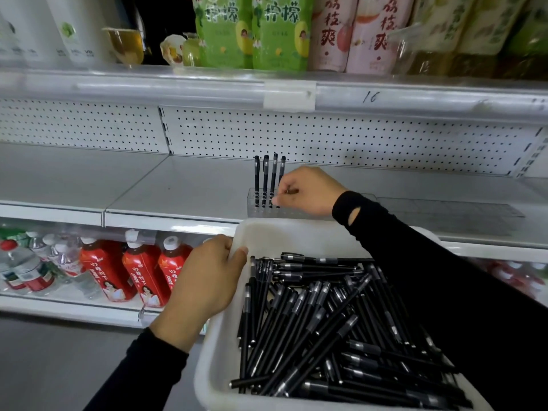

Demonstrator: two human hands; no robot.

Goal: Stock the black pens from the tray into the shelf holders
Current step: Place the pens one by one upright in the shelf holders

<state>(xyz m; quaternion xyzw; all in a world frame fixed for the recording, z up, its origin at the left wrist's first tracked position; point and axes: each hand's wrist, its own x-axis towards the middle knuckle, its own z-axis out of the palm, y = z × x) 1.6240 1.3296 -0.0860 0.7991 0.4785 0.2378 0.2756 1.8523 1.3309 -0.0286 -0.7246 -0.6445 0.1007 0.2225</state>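
The pens (pixel 326 330) heaped at lower right are black with grey bands, and they lie in a white tray (pixel 267 235). Each upright pen (pixel 265 179) at centre is black too, standing in a clear holder (pixel 255 210). The shelf (pixel 178 188) is pale grey. Its back panel (pixel 355 134) is white with a regular grid of small dark dots. Both sleeves (pixel 444 277) are black. Along the top stand green pouches (pixel 252 31) with darker green characters and pink pouches (pixel 350 34) with red characters. At lower left, red bottles (pixel 142 271) carry white caps, beside clear bottles (pixel 20 268) with red labels.
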